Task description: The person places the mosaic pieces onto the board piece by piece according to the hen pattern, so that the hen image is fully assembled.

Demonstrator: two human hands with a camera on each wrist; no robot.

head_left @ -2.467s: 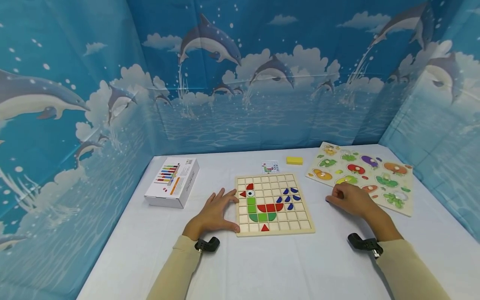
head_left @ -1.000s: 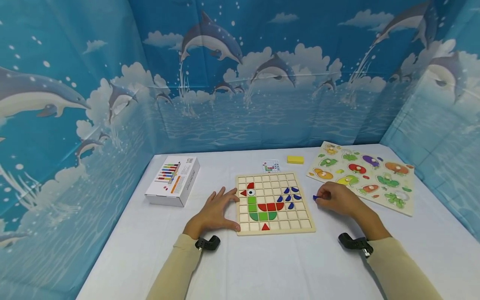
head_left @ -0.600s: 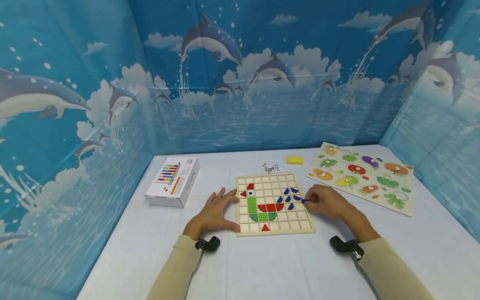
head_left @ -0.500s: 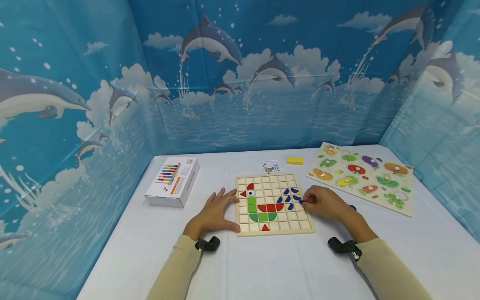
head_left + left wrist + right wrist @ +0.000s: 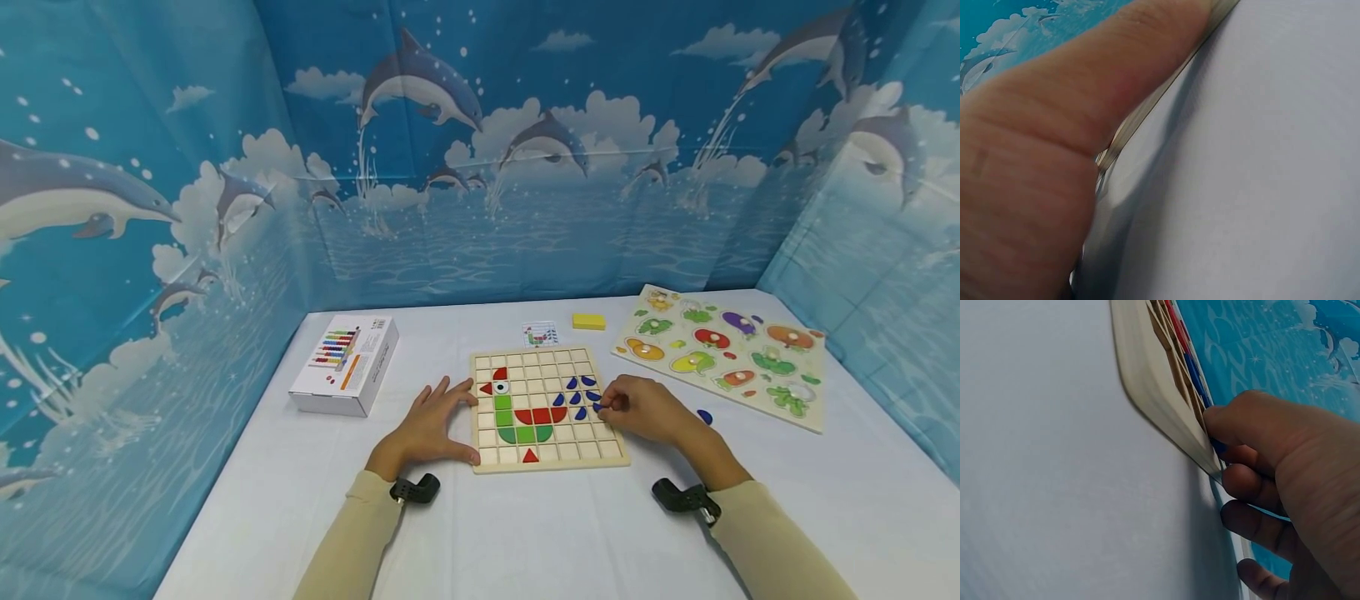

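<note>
A wooden grid board (image 5: 566,450) lies on the white table, its cells holding red, green and blue pieces and a round eye piece (image 5: 502,387) that form a bird figure. Along its left edge rests my left hand (image 5: 431,425), index finger and thumb spread and touching the rim. In the left wrist view the thumb (image 5: 1104,75) lies against the board's side. My right hand (image 5: 645,408) pinches a small blue piece (image 5: 597,407) over the right column of cells. In the right wrist view this blue piece (image 5: 1217,446) shows beneath the thumb, mostly hidden.
Another blue piece (image 5: 704,417) lies beside my right wrist. Behind the board are a pattern card (image 5: 540,334) and a yellow block (image 5: 588,322). A white box (image 5: 345,364) stands left, and a vegetable puzzle board (image 5: 727,350) lies right. Dolphin-print cloth surrounds the table.
My right hand has come leftward from the bare table to the board's right edge, carrying a blue piece. Another blue piece has come into sight by the right wrist. The left hand stays put.
</note>
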